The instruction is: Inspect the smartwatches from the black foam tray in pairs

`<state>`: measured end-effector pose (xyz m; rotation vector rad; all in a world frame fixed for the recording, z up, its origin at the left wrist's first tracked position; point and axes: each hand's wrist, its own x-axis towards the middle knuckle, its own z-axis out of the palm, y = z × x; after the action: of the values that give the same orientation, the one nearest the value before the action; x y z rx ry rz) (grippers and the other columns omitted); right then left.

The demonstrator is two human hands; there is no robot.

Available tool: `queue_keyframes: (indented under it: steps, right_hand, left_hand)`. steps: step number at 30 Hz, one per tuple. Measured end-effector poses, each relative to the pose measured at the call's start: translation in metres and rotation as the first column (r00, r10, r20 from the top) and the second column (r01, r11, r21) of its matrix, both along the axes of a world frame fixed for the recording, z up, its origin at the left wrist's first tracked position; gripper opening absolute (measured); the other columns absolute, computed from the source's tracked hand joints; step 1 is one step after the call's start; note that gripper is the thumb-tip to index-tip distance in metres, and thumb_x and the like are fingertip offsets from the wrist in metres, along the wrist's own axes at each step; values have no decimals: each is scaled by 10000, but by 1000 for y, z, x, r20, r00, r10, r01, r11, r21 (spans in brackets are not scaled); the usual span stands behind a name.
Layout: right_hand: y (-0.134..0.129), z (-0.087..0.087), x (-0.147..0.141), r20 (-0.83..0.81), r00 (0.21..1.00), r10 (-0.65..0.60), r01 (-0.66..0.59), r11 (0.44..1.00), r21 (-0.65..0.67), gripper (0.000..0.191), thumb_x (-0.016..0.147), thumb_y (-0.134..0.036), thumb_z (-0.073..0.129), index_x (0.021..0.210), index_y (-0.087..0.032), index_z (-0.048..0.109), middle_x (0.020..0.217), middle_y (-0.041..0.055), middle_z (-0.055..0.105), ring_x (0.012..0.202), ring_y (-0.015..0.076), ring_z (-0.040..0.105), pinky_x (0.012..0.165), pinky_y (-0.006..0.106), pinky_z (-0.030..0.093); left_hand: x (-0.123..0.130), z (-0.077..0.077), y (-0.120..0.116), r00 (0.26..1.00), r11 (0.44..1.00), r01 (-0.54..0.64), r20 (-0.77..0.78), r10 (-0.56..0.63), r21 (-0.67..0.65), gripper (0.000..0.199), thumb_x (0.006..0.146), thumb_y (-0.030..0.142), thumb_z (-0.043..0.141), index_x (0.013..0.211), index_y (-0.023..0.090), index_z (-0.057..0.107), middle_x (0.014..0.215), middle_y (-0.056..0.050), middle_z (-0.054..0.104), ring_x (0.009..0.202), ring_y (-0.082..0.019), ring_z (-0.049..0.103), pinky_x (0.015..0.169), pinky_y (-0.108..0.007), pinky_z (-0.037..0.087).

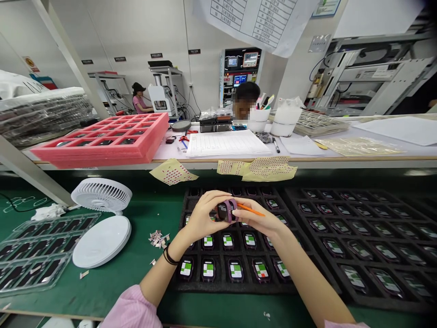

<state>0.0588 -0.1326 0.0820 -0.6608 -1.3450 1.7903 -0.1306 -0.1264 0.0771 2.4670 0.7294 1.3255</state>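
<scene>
Just above the black foam tray [227, 288], my left hand [200, 217] is closed around a small purple smartwatch body [223, 211], tilted on edge with a dark face. My right hand [262, 222] pinches a thin orange stick [251, 209], whose exact kind I cannot make out. Its fingertips meet the watch's right side; the stick's far end is hidden by the fingers. Rows of watch bodies [235, 269] with green-and-white faces sit in the tray's pockets beneath both hands.
A second black tray [336, 287] of watches stands to the right. At left are a white fan [101, 241], scattered small strips [159, 239] and a clear tray [44, 282]. The shelf ahead carries pink foam [150, 141] and papers [228, 143]. Yellow sticker sheets [269, 168] hang from its edge.
</scene>
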Motion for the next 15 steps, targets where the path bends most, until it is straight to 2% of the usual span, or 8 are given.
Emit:
queue_keyframes:
  steps: [3,7,11,15]
  right_hand:
    - [0,-2,-2,-51,998,-27,26,999,-25,354,675,-261,804,1019,-235,728,893,8,688,797,115,604,718,217,475]
    - [-1,-1,-6,-72,994,-77,78,997,14,315,631,-243,826,934,-225,743,808,-8,677,749,115,595,698,219,464]
    - [-3,3,-7,-16,993,-115,116,991,63,294,636,-268,820,911,-205,735,826,11,680,795,145,596,723,254,464]
    - [-4,3,-7,45,992,-117,113,991,74,358,617,-257,827,954,-202,718,817,8,667,745,143,584,693,271,465]
  left_hand:
    - [0,0,-1,1000,1000,24,10,-24,2,510,707,133,716,1189,216,571,1188,-94,635,1113,-242,570,964,-424,469]
    - [0,0,-1,999,999,52,5,-52,-1,517,730,142,708,1217,224,556,1205,-90,638,1134,-236,569,973,-419,463]
    - [0,-1,-1,999,999,46,0,-46,12,509,726,144,702,1208,230,564,1185,-82,656,1118,-243,584,961,-425,462]
    - [0,-2,0,999,999,41,-3,-41,29,494,721,161,702,1195,227,581,1165,-83,668,1104,-252,596,946,-429,462]
